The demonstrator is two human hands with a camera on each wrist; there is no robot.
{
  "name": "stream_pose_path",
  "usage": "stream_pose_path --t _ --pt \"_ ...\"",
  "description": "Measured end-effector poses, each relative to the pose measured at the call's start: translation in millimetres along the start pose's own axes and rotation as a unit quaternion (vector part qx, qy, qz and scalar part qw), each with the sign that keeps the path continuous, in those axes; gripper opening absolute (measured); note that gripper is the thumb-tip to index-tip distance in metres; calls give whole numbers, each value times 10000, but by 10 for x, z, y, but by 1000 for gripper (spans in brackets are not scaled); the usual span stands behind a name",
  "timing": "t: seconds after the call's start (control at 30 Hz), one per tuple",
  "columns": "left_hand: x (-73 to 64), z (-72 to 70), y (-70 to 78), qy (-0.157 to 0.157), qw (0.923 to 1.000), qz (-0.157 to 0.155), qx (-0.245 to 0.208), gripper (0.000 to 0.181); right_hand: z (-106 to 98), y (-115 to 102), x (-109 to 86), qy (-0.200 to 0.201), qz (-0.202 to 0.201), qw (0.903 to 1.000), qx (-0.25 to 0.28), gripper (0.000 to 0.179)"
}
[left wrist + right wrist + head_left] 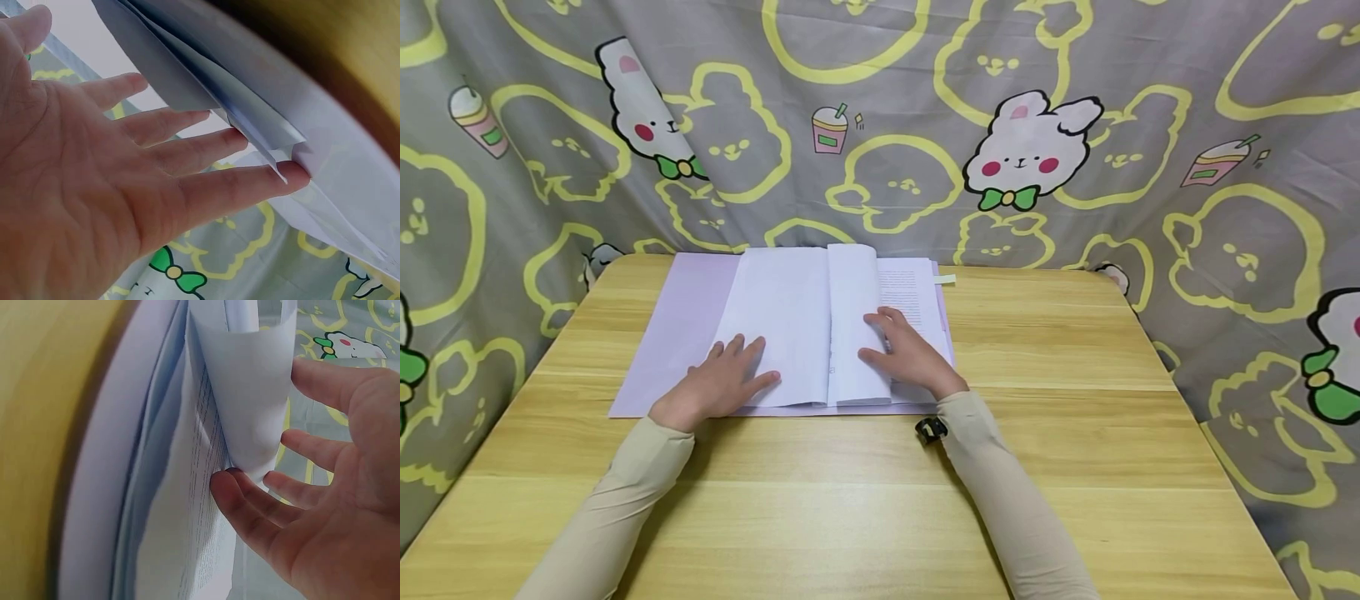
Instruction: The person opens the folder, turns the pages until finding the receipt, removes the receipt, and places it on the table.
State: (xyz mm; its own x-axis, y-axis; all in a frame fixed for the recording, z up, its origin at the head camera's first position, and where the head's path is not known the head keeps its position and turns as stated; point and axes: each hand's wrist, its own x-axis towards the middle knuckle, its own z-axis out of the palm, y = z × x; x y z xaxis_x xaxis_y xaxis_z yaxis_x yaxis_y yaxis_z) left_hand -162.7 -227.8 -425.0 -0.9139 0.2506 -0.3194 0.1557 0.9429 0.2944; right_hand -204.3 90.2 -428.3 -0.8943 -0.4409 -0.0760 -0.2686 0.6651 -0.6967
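Note:
A lilac folder (681, 308) lies spread on the table with a stack of white sheets in it. My left hand (718, 383) rests, fingers spread, on the left-hand pages (786, 292). In the left wrist view, its fingers (231, 184) reach along loose sheet edges. One page (853, 292) bows upward in the middle, curving over toward the left. My right hand (910, 350) touches this curved page with loosely bent fingers (306, 447), and other fingertips reach the printed sheet (904, 283) beneath. Print on the left-hand pages cannot be made out.
A pale green tab (945, 280) sticks out from the folder's right side. The wooden table (1060, 400) extends around the folder. A grey patterned curtain (887, 108) hangs behind and on both sides. A small black device (931, 430) sits at the right wrist.

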Motion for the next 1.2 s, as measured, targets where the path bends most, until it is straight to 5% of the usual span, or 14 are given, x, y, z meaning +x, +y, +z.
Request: stream_pose_path --t 1.2 --pt "-11 -15 -8 7 9999 -7 -104 86 122 -88 13 -31 -55 9995 -305 79"
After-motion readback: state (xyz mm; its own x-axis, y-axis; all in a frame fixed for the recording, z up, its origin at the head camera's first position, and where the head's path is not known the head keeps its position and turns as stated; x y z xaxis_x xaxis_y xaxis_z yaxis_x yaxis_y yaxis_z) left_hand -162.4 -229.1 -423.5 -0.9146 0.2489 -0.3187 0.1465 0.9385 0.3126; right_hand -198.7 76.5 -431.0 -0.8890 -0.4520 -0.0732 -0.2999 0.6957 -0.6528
